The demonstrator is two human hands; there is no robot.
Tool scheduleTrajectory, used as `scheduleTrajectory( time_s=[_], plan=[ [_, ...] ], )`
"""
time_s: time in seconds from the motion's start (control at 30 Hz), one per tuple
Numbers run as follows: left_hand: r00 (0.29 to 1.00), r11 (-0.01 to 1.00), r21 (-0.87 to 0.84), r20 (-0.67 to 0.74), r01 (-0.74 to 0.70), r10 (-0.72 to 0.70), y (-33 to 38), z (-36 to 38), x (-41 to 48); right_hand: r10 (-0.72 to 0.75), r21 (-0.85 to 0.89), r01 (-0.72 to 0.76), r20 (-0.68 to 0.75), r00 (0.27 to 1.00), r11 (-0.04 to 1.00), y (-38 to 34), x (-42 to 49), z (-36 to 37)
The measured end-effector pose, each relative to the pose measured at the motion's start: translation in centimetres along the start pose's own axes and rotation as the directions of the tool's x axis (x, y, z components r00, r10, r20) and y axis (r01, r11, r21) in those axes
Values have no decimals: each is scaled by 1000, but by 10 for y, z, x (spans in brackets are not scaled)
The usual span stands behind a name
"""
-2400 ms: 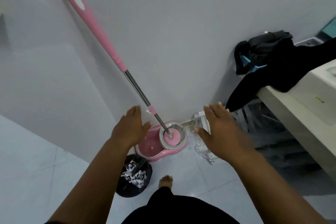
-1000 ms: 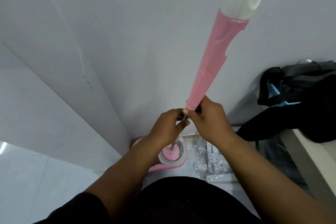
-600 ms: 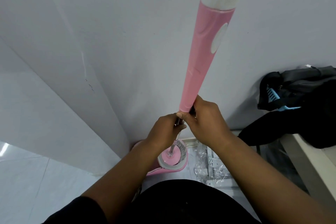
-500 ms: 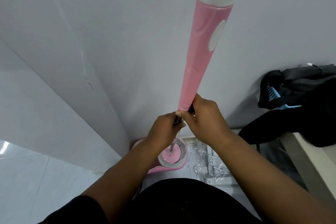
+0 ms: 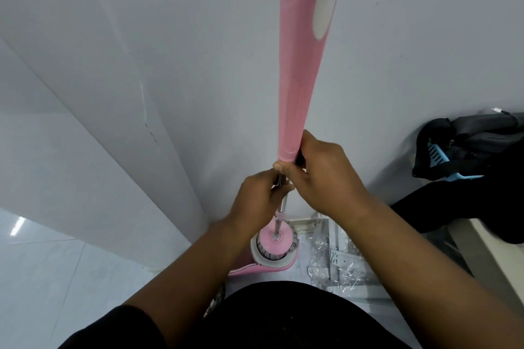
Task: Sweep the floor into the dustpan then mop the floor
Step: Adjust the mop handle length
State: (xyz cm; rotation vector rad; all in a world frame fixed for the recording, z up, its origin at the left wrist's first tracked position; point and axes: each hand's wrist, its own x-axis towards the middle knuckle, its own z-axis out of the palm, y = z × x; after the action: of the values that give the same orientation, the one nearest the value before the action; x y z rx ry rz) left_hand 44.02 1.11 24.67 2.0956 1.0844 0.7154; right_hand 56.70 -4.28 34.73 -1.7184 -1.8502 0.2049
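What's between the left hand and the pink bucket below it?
Head view: only the mop's metal shaft, with a small pink collar, runs from left hand to bucket.

the mop point(image 5: 295, 93) stands in the bucket point(image 5: 272, 258) against the wall point(image 5: 198, 37), bag point(image 5: 467, 147) to its right.
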Motion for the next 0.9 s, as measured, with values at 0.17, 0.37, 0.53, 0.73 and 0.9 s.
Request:
scheduleTrajectory(
  time_s=[0.17,0.37,0.53,0.73,0.9],
  plan=[
    [998,999,4,55,-34,34,7,-11,15,-7,-53,6,-5,1000,999,-7,9,-10],
    [991,998,-41,124,-45,49,14,-6,15,35,-67,-36,-11,999,997,-5,2,-17],
    [975,990,-84,182,-111,124,32,-6,26,94,-90,-103,-99,991,991,-1,0,-42],
    [942,969,-171,255,-177,217,49,4,34,203,-124,-226,-175,963,966,-2,-11,-63],
    [892,941,-226,323,-252,316,54,19,35,275,-152,-316,-243,930,936,-6,-31,-71]
  ],
)
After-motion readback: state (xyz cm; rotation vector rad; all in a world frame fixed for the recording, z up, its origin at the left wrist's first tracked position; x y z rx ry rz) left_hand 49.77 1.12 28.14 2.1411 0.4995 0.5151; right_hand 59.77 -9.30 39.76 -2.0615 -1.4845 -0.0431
